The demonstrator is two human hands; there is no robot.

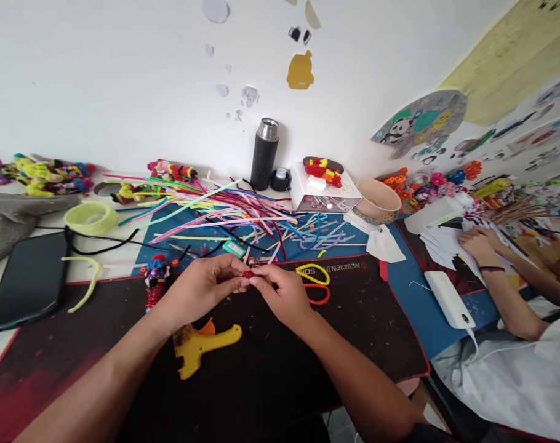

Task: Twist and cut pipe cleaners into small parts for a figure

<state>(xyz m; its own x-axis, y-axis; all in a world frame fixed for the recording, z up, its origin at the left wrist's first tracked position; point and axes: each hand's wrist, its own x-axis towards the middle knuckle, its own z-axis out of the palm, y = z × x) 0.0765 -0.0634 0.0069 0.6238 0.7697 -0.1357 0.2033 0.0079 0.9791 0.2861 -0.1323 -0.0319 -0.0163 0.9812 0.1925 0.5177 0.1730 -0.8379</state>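
Note:
My left hand (pixel 206 288) and my right hand (pixel 285 296) meet over the dark mat. Between their pinched fingertips is a small piece of shiny red pipe cleaner (pixel 248 274), mostly covered by the fingers. Just left of my left hand lies a pipe cleaner doll (pixel 156 280) with a glittery red body, partly hidden by my wrist. A yellow glue gun (pixel 204 347) with an orange trigger rests below my hands. Scissors with yellow and red handles (pixel 320 274) lie beyond my right hand, their blades out of sight.
Loose coloured pipe cleaners (pixel 243 215) are heaped behind my hands. A black thermos (pixel 264 157), a white box (pixel 326 195) and a bowl (pixel 379 195) stand along the wall. A phone (pixel 28 277) lies left. At right, another person's hands (pixel 480 246) rest near a white power bank (pixel 448 300).

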